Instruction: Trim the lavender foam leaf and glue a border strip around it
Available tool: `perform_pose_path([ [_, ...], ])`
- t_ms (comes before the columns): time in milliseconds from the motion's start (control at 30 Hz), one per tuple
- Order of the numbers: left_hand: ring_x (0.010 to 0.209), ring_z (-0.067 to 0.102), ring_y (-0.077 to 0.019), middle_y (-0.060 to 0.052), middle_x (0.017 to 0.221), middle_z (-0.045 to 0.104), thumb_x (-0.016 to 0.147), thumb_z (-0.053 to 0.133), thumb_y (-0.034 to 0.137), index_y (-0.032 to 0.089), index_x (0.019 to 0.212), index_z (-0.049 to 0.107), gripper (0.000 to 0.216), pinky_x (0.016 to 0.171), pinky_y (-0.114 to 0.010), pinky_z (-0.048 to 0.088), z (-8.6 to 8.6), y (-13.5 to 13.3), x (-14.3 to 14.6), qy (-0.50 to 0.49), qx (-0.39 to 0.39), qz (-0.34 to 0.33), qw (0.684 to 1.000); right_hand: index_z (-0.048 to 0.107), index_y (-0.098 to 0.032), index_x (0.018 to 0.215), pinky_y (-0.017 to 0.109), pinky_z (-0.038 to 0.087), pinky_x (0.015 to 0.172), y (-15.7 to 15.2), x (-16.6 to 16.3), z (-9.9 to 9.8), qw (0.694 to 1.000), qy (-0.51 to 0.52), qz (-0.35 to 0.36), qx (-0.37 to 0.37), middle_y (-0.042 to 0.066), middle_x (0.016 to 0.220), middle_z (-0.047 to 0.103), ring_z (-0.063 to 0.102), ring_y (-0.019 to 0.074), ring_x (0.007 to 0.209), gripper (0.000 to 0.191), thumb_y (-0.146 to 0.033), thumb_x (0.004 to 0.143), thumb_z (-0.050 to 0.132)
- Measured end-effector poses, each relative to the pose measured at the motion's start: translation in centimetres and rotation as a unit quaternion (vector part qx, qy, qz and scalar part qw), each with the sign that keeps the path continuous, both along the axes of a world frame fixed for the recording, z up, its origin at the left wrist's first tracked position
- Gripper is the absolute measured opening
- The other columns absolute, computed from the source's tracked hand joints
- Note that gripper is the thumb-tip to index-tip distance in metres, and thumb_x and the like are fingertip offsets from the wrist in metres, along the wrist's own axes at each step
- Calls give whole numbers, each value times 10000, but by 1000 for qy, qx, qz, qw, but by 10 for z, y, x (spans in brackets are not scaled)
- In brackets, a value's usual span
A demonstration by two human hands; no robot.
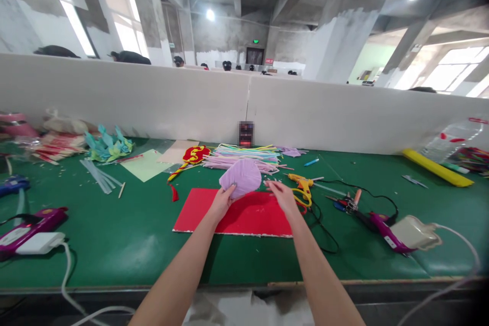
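Observation:
A lilac rounded piece (pixel 241 177) with fine ridges is held up over the red board (pixel 252 219). My left hand (pixel 222 202) grips it at its lower left edge, the thumb lying on its face. My right hand (pixel 281 194) is just right of the piece, apart from it, with bent fingers spread a little; I make out nothing in them. Behind the lilac piece lies a pile of pastel pipe cleaners (pixel 252 158). Right beside my right hand are yellow-handled scissors (pixel 303 198) and a yellow hot glue gun (pixel 301 181).
A red and yellow tasselled ornament (pixel 196 154) and a teal paper crown-like piece (pixel 109 142) lie left. Purple power strips (pixel 389 234) with cables stand right and left. Small tools (pixel 348 204) and a yellow packet (pixel 437 168) are right. A white partition (pixel 153 97) closes the back.

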State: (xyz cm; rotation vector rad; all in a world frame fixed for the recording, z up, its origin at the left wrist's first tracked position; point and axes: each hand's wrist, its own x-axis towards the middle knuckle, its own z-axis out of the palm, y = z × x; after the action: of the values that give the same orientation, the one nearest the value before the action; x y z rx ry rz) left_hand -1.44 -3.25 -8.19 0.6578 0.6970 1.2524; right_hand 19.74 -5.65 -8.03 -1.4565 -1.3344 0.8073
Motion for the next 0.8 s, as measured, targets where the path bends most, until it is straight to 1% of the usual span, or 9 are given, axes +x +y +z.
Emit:
perform_pose_path([
  [67,889,674,-236,-87,932,724,697,689,156,125,938,632,249,840,-411,532,0,0,0,-3,-3,8,1000,547,-168,1127,409,489,826,-7,26,7,995,-88,-36,-22,77,1156,560,573,197,981,285,-315,883,530],
  [167,871,679,-236,-97,916,725,701,678,139,115,925,638,229,815,-396,545,1,0,1,-3,-11,14,1000,549,-174,1128,418,474,854,-17,55,12,976,-198,-60,-64,84,1188,544,559,203,1011,281,-309,883,529],
  [267,848,684,-228,-91,882,729,698,676,133,115,896,643,202,790,-372,555,2,-1,2,2,-20,21,1000,545,-163,1133,420,477,847,-21,63,11,955,-269,-63,-103,86,1176,550,564,206,1005,295,-311,878,538],
  [367,802,691,-213,-81,844,731,700,673,143,118,880,642,184,759,-345,563,3,-2,1,10,-23,28,999,538,-165,1143,413,488,827,-19,60,9,944,-298,-64,-128,81,1164,555,573,202,985,304,-316,880,536],
  [500,731,693,-192,-73,821,733,680,692,150,123,876,642,204,684,-295,571,6,1,0,31,-18,36,999,561,-152,1090,411,479,831,-15,61,10,949,-280,-82,-119,74,1118,578,576,198,973,275,-314,868,552],
  [567,728,692,-190,-78,844,733,645,718,130,119,897,651,262,668,-274,568,13,7,0,45,-7,30,999,587,-138,998,412,460,833,-15,64,13,955,-253,-112,-106,80,1017,613,581,222,960,269,-326,807,618],
  [633,749,691,-192,-85,872,733,613,739,111,112,903,663,301,685,-264,562,25,17,0,59,10,18,998,590,-142,901,398,455,786,-14,65,17,962,-212,-147,-93,83,862,631,599,259,899,302,-378,729,667],
  [700,755,689,-195,-81,879,733,599,750,112,119,919,669,330,674,-263,561,42,30,-1,75,27,7,997,574,-169,823,363,460,682,-13,62,22,971,-150,-166,-78,52,705,607,616,257,759,353,-490,694,642],
  [800,740,686,-204,-79,888,731,600,754,128,130,957,667,367,615,-276,565,66,49,-4,100,50,-9,994,530,-213,759,294,428,490,-6,44,29,989,-26,-137,-56,-32,528,503,526,168,480,460,-667,686,521],
])
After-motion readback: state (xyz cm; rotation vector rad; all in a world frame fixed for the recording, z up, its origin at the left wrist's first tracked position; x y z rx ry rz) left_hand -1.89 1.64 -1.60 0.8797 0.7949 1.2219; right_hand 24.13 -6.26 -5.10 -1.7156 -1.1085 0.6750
